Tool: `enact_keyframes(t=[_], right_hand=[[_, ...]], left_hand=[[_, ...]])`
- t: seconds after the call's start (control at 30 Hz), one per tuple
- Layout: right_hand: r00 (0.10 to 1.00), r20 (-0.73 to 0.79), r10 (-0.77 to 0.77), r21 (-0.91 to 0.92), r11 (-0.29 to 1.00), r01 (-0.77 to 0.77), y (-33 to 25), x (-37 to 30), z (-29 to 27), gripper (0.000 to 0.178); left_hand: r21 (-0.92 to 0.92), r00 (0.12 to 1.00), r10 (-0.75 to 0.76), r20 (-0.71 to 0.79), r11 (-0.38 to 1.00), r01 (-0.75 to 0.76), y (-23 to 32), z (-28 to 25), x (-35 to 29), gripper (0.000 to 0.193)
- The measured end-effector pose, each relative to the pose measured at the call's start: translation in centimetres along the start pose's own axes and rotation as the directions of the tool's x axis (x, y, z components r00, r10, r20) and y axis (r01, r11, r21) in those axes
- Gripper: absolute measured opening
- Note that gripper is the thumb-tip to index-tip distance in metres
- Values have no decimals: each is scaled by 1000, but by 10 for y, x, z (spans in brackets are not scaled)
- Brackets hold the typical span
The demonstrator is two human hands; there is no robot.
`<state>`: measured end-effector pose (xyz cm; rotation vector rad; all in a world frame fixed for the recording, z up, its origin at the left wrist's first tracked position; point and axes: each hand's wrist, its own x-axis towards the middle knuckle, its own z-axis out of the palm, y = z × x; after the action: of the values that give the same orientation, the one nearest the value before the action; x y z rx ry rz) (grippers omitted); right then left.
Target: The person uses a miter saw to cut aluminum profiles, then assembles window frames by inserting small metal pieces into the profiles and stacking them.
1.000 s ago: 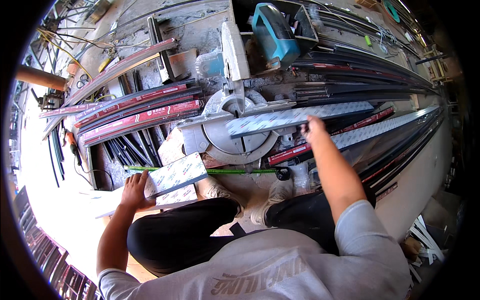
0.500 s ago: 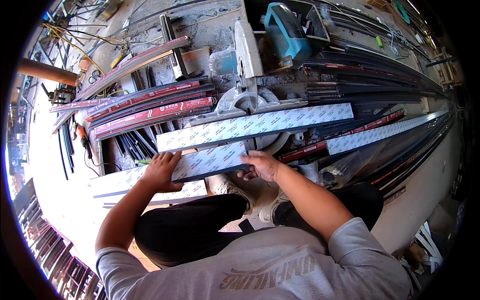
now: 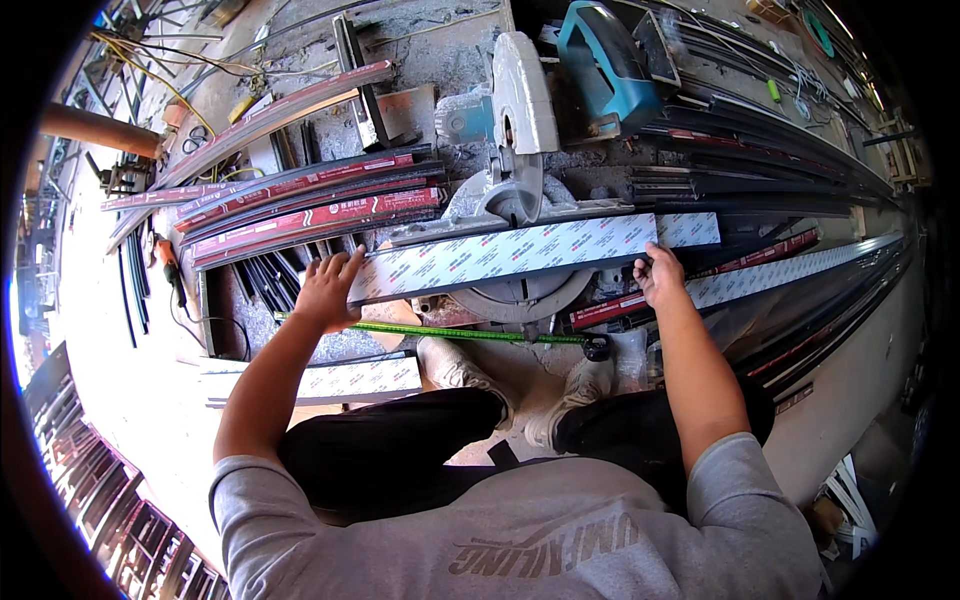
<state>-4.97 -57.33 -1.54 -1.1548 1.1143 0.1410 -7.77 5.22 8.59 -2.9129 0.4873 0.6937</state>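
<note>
The person's left hand (image 3: 328, 292) wraps the left end of a long, straight strip with printed white film and a dark side (image 3: 500, 256), its fingers partly spread; the right hand (image 3: 660, 274) pinches the opposite end between thumb and curled fingers. These 2 end holds probably keep the length level and control its angle. The strip spans the round grey metal saw turntable (image 3: 525, 298), near the grey metal fence (image 3: 592, 210), perhaps for a straight reference; contact with either is unclear. A 2nd white-filmed strip (image 3: 692, 229) pokes out past its right end. Nearer the pale shoes (image 3: 457, 366), a green tape blade (image 3: 450, 331) stretches leftward from a black case (image 3: 597, 348), probably kept handy there.
</note>
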Motion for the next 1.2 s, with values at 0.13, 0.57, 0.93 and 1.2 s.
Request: enact_keyframes(t=[0.13, 0.57, 0.93, 1.2], right_hand=[[972, -152, -181, -236, 961, 142, 1, 6, -2, 37], [941, -132, -313, -290, 920, 265, 21, 18, 20, 56], [962, -95, -257, -316, 924, 216, 9, 18, 13, 59], [977, -66, -205, -299, 938, 176, -3, 9, 9, 59]], left_hand=[[-39, 977, -182, 108, 981, 187, -3, -2, 10, 131], [-772, 731, -618, 290, 300, 560, -61, 96, 0, 40], [-656, 734, -642, 221, 459, 599, -41, 71, 12, 49], [-594, 726, -644, 243, 493, 636, -55, 97, 24, 57]])
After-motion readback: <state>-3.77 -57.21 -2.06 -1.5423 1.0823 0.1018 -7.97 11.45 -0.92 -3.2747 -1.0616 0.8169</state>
